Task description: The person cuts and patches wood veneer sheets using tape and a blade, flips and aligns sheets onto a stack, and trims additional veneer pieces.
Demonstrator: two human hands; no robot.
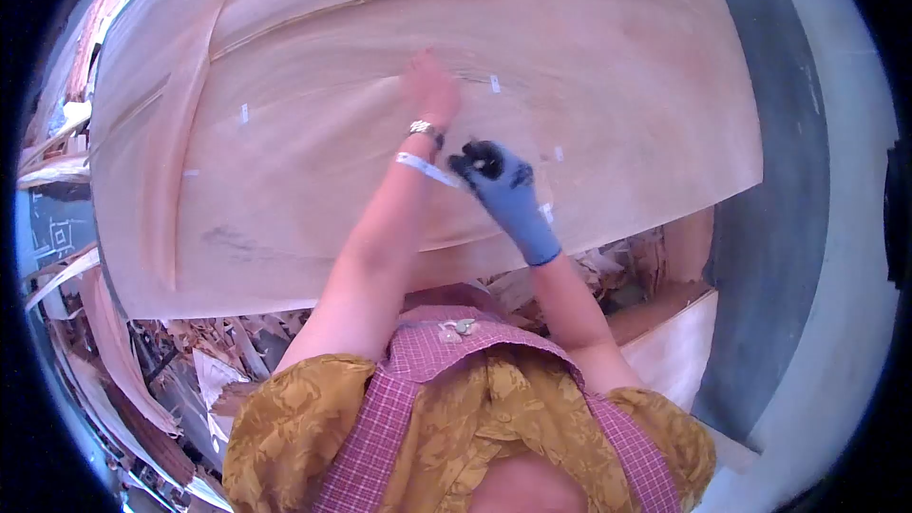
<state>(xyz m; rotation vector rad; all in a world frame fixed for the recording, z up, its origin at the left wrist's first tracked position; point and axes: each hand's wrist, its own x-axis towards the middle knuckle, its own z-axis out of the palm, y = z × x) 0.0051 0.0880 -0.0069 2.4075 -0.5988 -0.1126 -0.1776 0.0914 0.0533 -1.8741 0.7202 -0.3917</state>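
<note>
My left hand (430, 87) is bare and blurred by motion, over the middle of a large, thin wood veneer sheet (313, 180). Its fingers are too smeared to show their shape, and whether it touches the sheet is unclear. A watch sits on that wrist. Below it, a strip of white tape (426, 169) crosses the left forearm and runs toward my right hand (489, 171). That hand wears a blue glove with black fingers. Its fingers are curled closed at the tape's end, with a small white bit showing between them.
Short white tape pieces (495, 84) dot the veneer. A long, narrow veneer strip (195, 95) lies across its left part. Torn veneer scraps (252, 347) are heaped below the near edge and at left. A dark grey surface (779, 180) borders the right side.
</note>
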